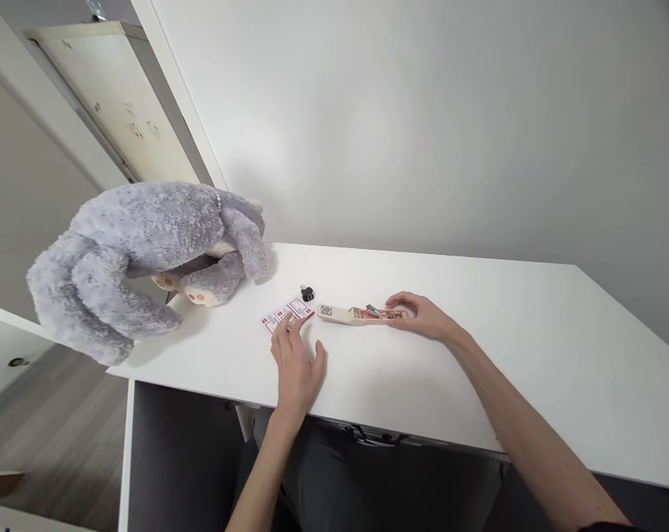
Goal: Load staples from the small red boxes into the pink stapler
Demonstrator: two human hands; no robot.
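Observation:
On the white tabletop (367, 369) lies a long, narrow cream and pink device (342, 315), with a grey dotted patch at its left end. Its pink right half looks uncovered, and a small silvery piece sticks up from it. My right hand (423, 318) curls thumb and fingers around the right end of this device. Fingers spread, my left hand (298, 366) rests its fingertips on a flat white and pink-red printed pack (298, 305), thumb held apart. A small black object (307, 293) with a pale tip sits just behind the pack.
A large grey-purple plush toy (151, 229) slumps over the table's left end. Behind the table rises a pale wall (395, 148). A whitish panel (112, 96) leans at the far left. Dark cables (367, 436) hang under the front edge.

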